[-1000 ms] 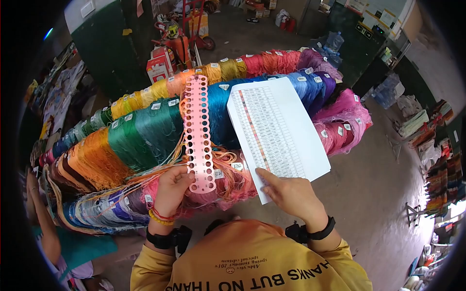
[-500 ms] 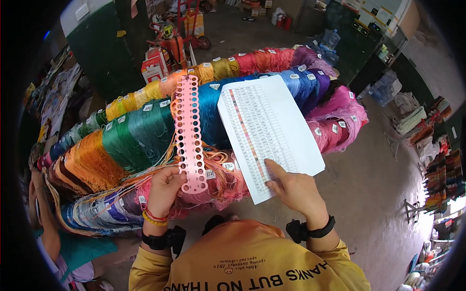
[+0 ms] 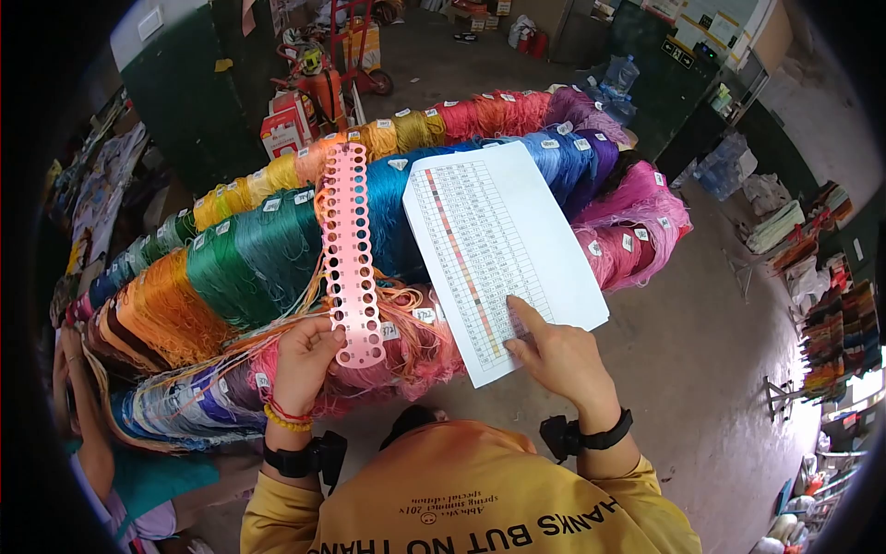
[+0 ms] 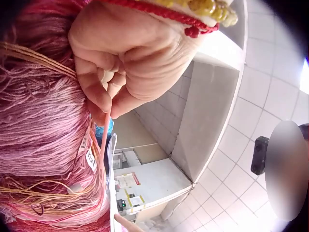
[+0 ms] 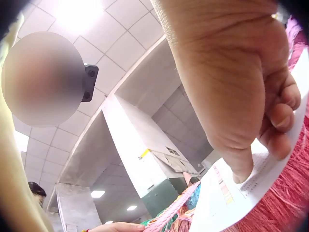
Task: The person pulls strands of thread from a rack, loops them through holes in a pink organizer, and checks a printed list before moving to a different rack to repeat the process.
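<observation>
Fingers of the left hand [image 3: 305, 362]: thumb and forefinger pinch the lower left edge of a pink strip [image 3: 349, 249].
Fingers of the right hand [image 3: 568, 358]: forefinger and thumb stretch out onto the printed sheets [image 3: 549, 231]; the others curl under the palm in the right wrist view.
Pink strip: stands lengthwise over the yarn, just left of the printed sheets, with a row of round holes down each long side and small markings between.
Peach threads [image 3: 318, 277]: hang along the strip's left side and trail leftward.
Printed sheets: lie slanted over the yarn, with a table and a column of coloured blocks on the left part and blank paper on the right.
Yarn nearest the hands: pink hanks [image 3: 436, 358] below the strip, with white number tags, one reading 3722 [image 3: 424, 316].
Yarn farther out: blue hanks [image 3: 392, 222] behind the strip and sheets, then green hanks [image 3: 220, 277] and orange hanks [image 3: 171, 300] to the left.
Wrists: yellow beads [image 3: 288, 423] on the left, black straps on both.
Left edge: another person's arm [image 3: 95, 452].
Background: a red hand truck [image 3: 340, 51] and water bottles [image 3: 620, 78].
</observation>
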The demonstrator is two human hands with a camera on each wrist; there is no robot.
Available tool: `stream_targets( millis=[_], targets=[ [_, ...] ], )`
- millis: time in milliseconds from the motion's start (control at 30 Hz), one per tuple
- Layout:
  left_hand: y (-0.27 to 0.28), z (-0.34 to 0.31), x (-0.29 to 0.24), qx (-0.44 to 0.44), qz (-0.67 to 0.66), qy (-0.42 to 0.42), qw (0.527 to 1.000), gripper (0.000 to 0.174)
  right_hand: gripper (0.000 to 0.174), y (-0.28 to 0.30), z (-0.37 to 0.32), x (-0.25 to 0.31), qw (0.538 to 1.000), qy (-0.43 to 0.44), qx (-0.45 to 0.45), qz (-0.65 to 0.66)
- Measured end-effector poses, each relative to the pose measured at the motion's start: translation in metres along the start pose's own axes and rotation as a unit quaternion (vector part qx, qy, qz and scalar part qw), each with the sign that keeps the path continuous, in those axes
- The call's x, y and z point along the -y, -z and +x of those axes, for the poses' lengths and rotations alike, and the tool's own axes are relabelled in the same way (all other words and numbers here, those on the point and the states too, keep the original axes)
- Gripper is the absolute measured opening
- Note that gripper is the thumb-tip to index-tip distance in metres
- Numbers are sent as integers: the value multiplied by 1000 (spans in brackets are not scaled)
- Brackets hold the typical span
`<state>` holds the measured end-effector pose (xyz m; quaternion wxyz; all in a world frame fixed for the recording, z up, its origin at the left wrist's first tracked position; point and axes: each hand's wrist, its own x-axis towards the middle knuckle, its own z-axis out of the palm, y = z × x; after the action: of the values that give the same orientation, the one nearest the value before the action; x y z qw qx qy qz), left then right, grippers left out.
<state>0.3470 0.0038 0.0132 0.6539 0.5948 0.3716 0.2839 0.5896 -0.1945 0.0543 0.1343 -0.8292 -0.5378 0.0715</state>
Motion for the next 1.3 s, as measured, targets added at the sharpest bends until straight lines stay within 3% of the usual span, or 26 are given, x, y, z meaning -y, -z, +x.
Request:
stream_targets(
  millis=[600, 1300],
  targets=[
    [-3, -1, -1, 22, 5, -7, 1000, 13, 51, -1, -1, 2, 1000, -15, -2, 15],
    [7, 5, 6, 102, 63, -53, 991, 12, 48, -15, -53, 41, 987, -149, -30, 52]
  ],
)
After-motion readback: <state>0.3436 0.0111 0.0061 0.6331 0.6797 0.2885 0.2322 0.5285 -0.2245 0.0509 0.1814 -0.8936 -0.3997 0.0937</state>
